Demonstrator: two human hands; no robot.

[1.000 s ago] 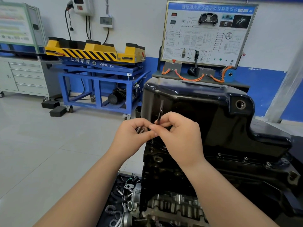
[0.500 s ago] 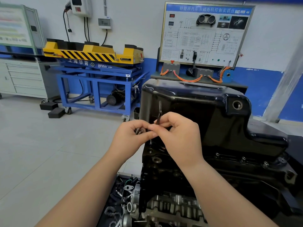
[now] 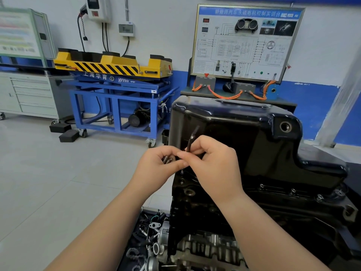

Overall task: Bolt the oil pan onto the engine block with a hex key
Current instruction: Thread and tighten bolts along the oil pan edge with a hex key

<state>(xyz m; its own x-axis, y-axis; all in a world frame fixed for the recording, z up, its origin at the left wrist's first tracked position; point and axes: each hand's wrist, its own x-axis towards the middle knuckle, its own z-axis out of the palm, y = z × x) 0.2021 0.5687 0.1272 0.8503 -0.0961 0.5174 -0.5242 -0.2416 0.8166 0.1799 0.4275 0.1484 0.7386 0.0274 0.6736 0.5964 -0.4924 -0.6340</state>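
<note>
A: Pan, where does it sit?

B: On top of the block, glossy black, flange down against it. Starting closest, though: at the bottom edge, left of the block, loose parts and wires lie in a heap.

A: And the hands?

B: Both are raised in front of the pan's left end, touching each other. The left hand has its fingers curled round a few bolts, whose shanks show between thumb and forefinger.

A: The right?

B: The right hand grips the key in curled fingers. The key's dark end sticks up past the knuckles, tilted right. Thumb and forefinger are pressed together at the bolts; whether they pinch one I cannot tell.

A: Anything along the flange?

B: On the right side, flange bolts stand in a row. Higher, at the pan's right corner, a round hole faces the camera.

A: Behind it?

B: Just behind the pan stands a training board with a wiring diagram, and orange cables loop under it. To the left, a blue cart carries a yellow lift with black stripes. Farther left, a grey cabinet with drawers stands by the wall, and a white charger hangs on the wall above.
</note>
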